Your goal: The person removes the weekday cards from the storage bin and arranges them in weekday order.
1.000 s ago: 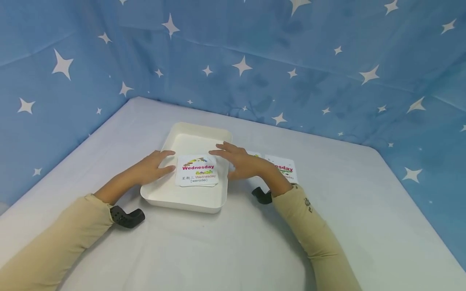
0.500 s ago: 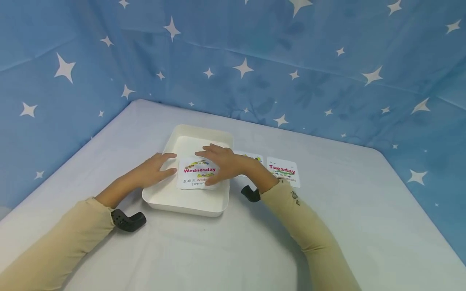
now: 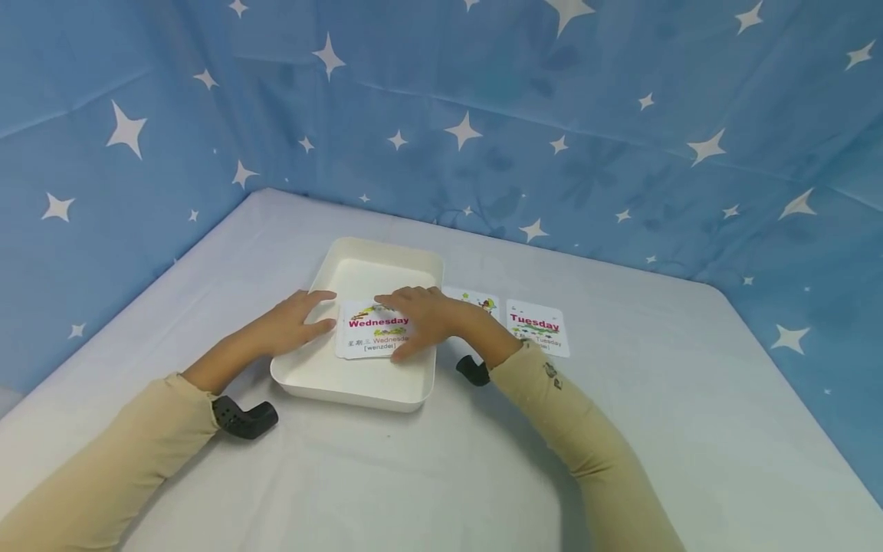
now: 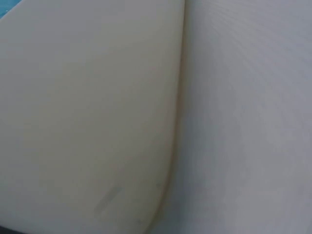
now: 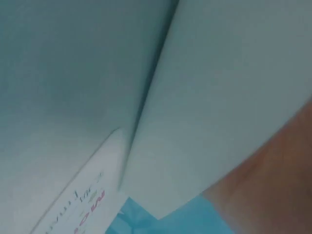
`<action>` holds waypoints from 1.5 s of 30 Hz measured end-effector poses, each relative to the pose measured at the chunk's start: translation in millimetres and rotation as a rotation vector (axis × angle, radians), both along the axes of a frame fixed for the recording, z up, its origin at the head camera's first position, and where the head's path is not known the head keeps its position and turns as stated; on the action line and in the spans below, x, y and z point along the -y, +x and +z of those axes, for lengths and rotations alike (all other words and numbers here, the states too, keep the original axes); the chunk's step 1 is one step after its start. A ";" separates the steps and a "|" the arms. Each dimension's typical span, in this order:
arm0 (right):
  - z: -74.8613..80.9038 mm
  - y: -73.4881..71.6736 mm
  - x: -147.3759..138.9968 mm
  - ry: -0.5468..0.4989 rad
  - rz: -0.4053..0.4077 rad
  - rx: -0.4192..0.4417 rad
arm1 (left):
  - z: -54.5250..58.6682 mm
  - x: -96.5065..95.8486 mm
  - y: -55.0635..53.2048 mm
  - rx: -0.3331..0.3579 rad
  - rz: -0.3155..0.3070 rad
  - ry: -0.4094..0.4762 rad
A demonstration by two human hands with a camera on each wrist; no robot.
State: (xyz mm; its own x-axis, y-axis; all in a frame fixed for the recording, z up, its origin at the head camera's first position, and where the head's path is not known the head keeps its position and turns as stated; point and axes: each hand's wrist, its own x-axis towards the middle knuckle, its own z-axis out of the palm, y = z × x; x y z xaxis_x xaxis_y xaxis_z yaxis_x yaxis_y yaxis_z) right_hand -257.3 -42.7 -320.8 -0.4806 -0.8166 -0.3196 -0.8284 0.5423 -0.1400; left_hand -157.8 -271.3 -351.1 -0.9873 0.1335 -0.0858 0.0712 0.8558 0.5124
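Note:
A white tray (image 3: 345, 379) stands on the table, with a stack of square white cards lying inside. The top card (image 3: 369, 337) reads "Wednesday". My left hand (image 3: 286, 322) rests over the tray's left rim, thumb and forefinger apart, their tips just left of the stack. Across the stack's right side lies my right hand (image 3: 428, 318), fingers toward the card's upper edge and thumb near its lower right corner. Any pinch on the card cannot be made out. In the right wrist view, a card (image 5: 83, 204) with upside-down lettering lies outside the tray wall (image 5: 209, 107).
Right of the tray, a "Tuesday" card (image 3: 538, 326) lies face up on the white tablecloth (image 3: 655, 383). Another card (image 3: 480, 299) is partly hidden behind my right wrist. A blue star-printed curtain (image 3: 441, 115) hangs behind the table.
My right hand has moved left from the tray's right rim onto the Wednesday card, its fingers drawing a little closer together. My left hand has stayed at the left rim.

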 end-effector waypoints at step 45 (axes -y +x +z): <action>-12.2 -17.4 -204.4 -0.216 -0.395 -0.173 | -2.8 3.5 -4.3 0.026 -0.060 0.018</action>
